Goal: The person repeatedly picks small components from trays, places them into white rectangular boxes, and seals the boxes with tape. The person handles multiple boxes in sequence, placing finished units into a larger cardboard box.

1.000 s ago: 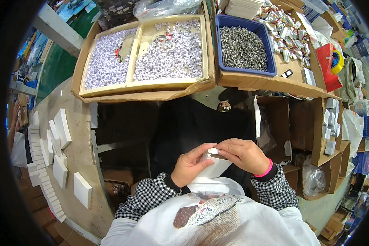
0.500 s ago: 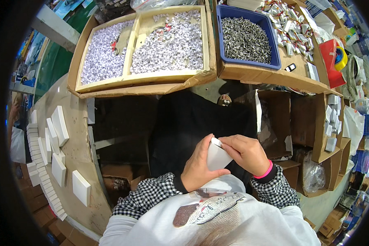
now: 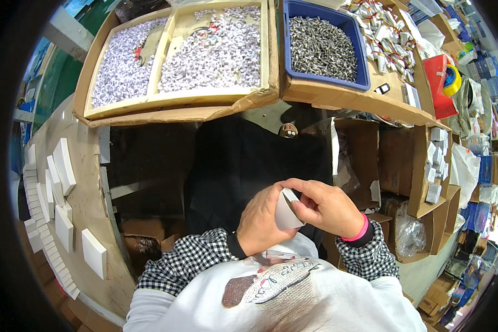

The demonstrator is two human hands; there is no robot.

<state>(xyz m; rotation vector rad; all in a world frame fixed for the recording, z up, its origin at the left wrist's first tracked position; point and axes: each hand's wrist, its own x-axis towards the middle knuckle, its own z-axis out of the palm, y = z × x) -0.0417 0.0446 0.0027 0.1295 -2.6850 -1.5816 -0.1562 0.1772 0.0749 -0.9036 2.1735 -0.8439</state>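
Note:
A small white carton (image 3: pixel 284 213) is held above my lap, its top end tilted toward the right. My left hand (image 3: pixel 255 222) wraps around its left side and back. At the top edge, my right hand (image 3: pixel 333 211) has its forefinger bent over the rim and its thumb against the right side. A dark gap shows at the carton's upper end, beside the right thumb; what lies inside cannot be made out.
White cartons (image 3: pixel 94 253) stand on the left table, beside a long row of thinner ones. Ahead are a divided wooden tray (image 3: pixel 119 109) of small white pieces and a blue bin (image 3: pixel 326 84) of metal parts. Cardboard boxes (image 3: pixel 395 160) stand at right.
The carton has turned, showing a narrower face and a gap at its top. My right fingers have curled over its end. The whole view has shifted slightly.

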